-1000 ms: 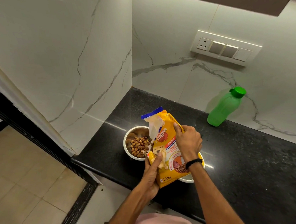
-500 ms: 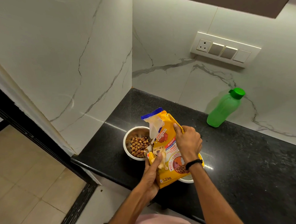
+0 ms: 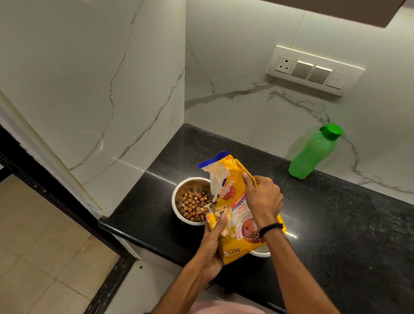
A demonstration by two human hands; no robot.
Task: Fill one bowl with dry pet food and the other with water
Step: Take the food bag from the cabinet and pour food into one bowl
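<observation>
The yellow pet-food bag [image 3: 235, 210] is in both my hands at the centre of the frame, tilted with its torn-open mouth up and to the left, over the steel bowl [image 3: 175, 199]. My left hand [image 3: 213, 247] grips its lower left edge, thumb pressed on the printed front. My right hand [image 3: 263, 199] is clenched round the upper right side, pinching the film. Brown kibble [image 3: 194, 205] lies heaped in that bowl, which sits on the dark surface [image 3: 348, 221] just left of the bag.

I judge the bag soft and floppy: thin slick film, its load shifting as it tips, so it will slump unless carried from below. The low grip takes the weight; the high one steers the mouth. Squeezing the middle would only buckle it.

The second bowl [image 3: 261, 253] peeks out under the bag's lower right corner; I cannot tell what is in it. The green bottle [image 3: 311, 153], capped, stands well apart at the right by the marble wall. It looks smooth and rigid, best taken round its body. A switch panel [image 3: 314, 70] sits on the wall at upper right.
</observation>
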